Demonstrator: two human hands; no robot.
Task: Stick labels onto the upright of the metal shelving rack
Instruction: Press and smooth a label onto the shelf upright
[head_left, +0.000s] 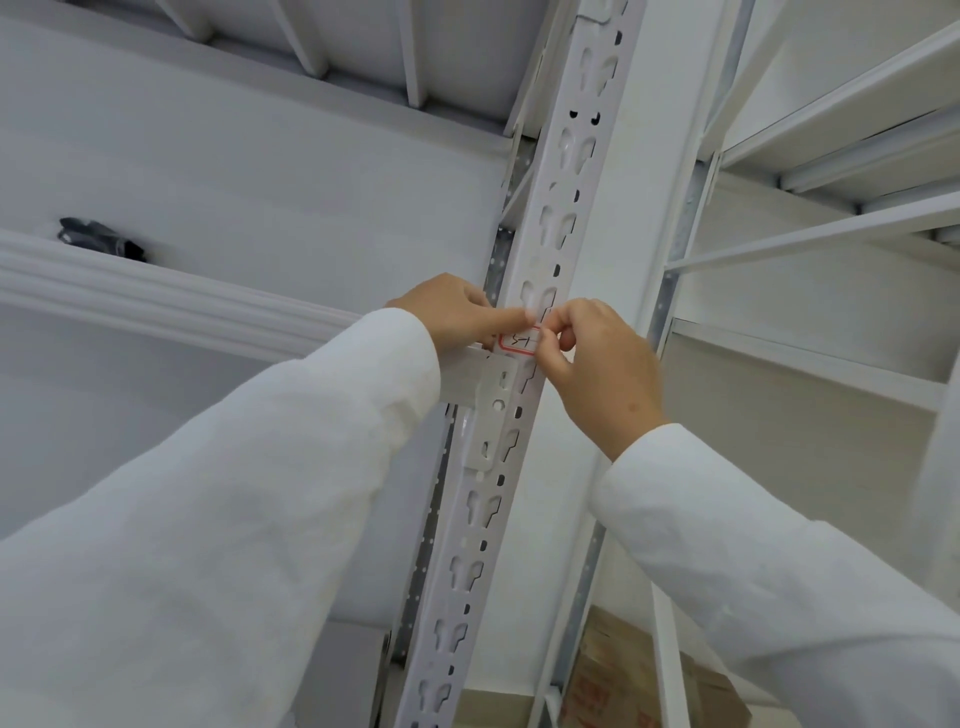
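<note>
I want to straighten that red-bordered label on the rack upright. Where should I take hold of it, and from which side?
Judging by the picture, pinch the label at its right edge, coming from the right with the right hand. That edge lies by the upright's open side; the left hand already covers the left end, beside the beam bracket.

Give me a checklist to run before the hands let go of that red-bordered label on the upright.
1. Label lies on the upright face: ok.
2. Left hand finger holds its top edge: ok.
3. Right hand fingers pinch its right end: ok.
4. Fully flat, no bubbles: cannot tell.
5. Sits level across the upright: cannot tell, partly covered.
6. Clear of the beam bracket below: ok.
</note>
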